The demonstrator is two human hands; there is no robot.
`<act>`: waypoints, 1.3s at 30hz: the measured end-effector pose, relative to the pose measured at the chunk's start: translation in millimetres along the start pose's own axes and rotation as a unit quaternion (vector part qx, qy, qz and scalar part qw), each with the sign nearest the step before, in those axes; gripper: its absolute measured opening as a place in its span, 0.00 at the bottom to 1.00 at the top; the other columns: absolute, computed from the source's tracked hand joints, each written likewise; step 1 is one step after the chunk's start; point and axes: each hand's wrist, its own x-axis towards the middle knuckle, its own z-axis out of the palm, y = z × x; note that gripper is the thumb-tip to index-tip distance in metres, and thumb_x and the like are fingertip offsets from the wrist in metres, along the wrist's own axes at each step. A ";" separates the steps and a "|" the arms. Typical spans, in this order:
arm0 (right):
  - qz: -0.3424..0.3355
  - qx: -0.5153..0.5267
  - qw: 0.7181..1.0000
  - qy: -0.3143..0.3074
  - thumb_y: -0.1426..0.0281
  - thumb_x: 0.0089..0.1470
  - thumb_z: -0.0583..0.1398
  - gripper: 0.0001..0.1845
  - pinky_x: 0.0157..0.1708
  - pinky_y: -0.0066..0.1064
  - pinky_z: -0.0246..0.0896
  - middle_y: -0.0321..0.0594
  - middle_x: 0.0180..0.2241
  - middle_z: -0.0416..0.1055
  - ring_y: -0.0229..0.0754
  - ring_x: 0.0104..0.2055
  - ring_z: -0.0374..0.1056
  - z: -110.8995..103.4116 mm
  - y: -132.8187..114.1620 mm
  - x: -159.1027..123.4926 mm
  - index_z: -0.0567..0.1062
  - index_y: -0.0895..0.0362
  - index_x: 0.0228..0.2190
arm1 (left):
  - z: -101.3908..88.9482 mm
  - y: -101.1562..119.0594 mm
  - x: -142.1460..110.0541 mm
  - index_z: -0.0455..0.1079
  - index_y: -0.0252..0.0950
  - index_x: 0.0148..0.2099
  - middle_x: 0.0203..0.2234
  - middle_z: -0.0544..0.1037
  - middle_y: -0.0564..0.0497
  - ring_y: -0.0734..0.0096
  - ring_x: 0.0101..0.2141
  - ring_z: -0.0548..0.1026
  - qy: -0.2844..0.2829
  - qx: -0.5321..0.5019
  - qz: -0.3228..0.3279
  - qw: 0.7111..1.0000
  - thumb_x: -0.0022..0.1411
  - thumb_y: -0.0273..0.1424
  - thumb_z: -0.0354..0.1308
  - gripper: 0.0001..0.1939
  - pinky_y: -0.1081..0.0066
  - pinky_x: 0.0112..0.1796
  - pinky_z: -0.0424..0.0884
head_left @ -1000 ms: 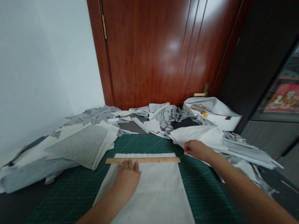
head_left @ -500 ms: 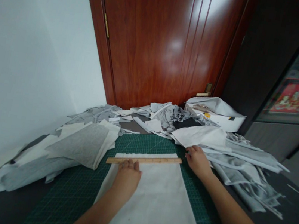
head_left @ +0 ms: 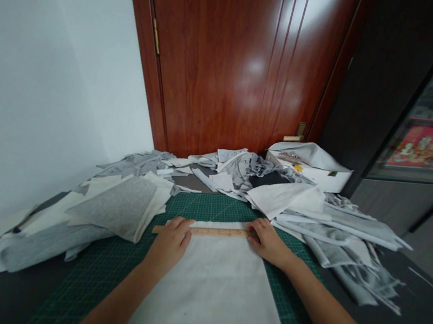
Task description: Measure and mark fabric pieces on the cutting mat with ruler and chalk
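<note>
The left hand [head_left: 169, 240] and right hand [head_left: 270, 244] bend over the ends of a thin, straight wooden ruler [head_left: 218, 232]; I can't tell if they pinch it. It lies across flat white cloth [head_left: 212, 293], on a green mat [head_left: 209, 208] with tiny squares. Floppy gray scraps [head_left: 117, 204] lie around.

The right hand [head_left: 268, 242] partly hides the ruler [head_left: 219, 232]
</note>
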 end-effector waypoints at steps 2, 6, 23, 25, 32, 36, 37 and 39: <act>0.001 0.007 1.000 -0.003 0.76 0.51 0.58 0.10 0.48 0.39 0.58 0.47 0.39 0.67 0.48 0.45 0.61 0.1 1.8 -0.5 0.71 0.59 0.38 | 0.0 8.0 -2.6 0.71 0.37 0.47 0.42 0.75 0.48 0.67 0.44 0.73 -0.016 -0.052 0.034 0.998 0.66 0.27 0.43 0.16 0.67 0.48 0.67; 0.020 0.038 0.999 0.009 0.76 0.51 0.57 0.08 0.47 0.38 0.59 0.45 0.38 0.66 0.47 0.44 0.62 -0.5 7.4 -2.7 0.69 0.57 0.35 | 3.5 26.1 -10.5 0.72 0.38 0.44 0.39 0.75 0.51 0.71 0.41 0.73 -0.090 -0.119 0.105 0.983 0.66 0.26 0.44 0.15 0.72 0.47 0.68; 0.241 0.452 0.803 0.304 0.56 0.48 0.58 0.14 0.26 0.30 0.63 0.30 0.22 0.60 0.36 0.23 0.59 -14.5 20.6 3.1 0.64 0.54 0.27 | 17.4 29.8 -23.7 0.68 0.39 0.55 0.53 0.72 0.48 0.64 0.54 0.67 -0.140 -0.045 0.142 0.979 0.64 0.26 0.51 0.17 0.61 0.56 0.64; 0.257 0.482 0.772 0.325 0.58 0.46 0.59 0.14 0.23 0.28 0.61 0.30 0.20 0.59 0.36 0.22 0.58 -18.5 19.6 3.9 0.64 0.54 0.26 | 20.6 34.7 -37.7 0.62 0.37 0.60 0.58 0.66 0.45 0.58 0.58 0.62 -0.144 0.009 0.140 0.980 0.65 0.33 0.52 0.22 0.54 0.57 0.60; 0.285 0.532 0.733 0.315 0.60 0.39 0.62 0.13 0.23 0.29 0.62 0.29 0.18 0.59 0.35 0.22 0.57 -27.3 10.8 6.1 0.65 0.54 0.24 | 29.1 34.3 -47.9 0.50 0.42 0.67 0.64 0.56 0.46 0.52 0.64 0.52 -0.158 0.102 0.141 0.972 0.69 0.41 0.43 0.27 0.43 0.58 0.52; 0.288 0.543 0.734 0.289 0.60 0.39 0.62 0.13 0.26 0.31 0.63 0.31 0.20 0.60 0.36 0.23 0.57 -28.0 7.8 6.8 0.65 0.54 0.24 | 32.4 23.1 -13.2 0.50 0.40 0.67 0.65 0.54 0.45 0.53 0.65 0.48 -0.190 0.100 0.136 0.967 0.69 0.41 0.42 0.27 0.44 0.59 0.50; 0.286 0.544 0.736 0.283 0.60 0.39 0.62 0.13 0.26 0.31 0.62 0.31 0.20 0.60 0.37 0.24 0.58 -28.0 7.6 7.0 0.65 0.54 0.24 | 33.8 19.8 -3.5 0.50 0.40 0.67 0.65 0.53 0.45 0.54 0.65 0.48 -0.200 0.100 0.132 0.966 0.69 0.41 0.41 0.27 0.44 0.59 0.49; 0.281 0.542 0.746 0.267 0.60 0.39 0.62 0.13 0.26 0.30 0.60 0.31 0.20 0.60 0.36 0.23 0.57 -27.6 7.5 7.3 0.65 0.54 0.24 | 37.7 13.3 14.6 0.49 0.39 0.67 0.66 0.52 0.45 0.54 0.65 0.47 -0.214 0.102 0.127 0.963 0.70 0.41 0.41 0.27 0.44 0.60 0.47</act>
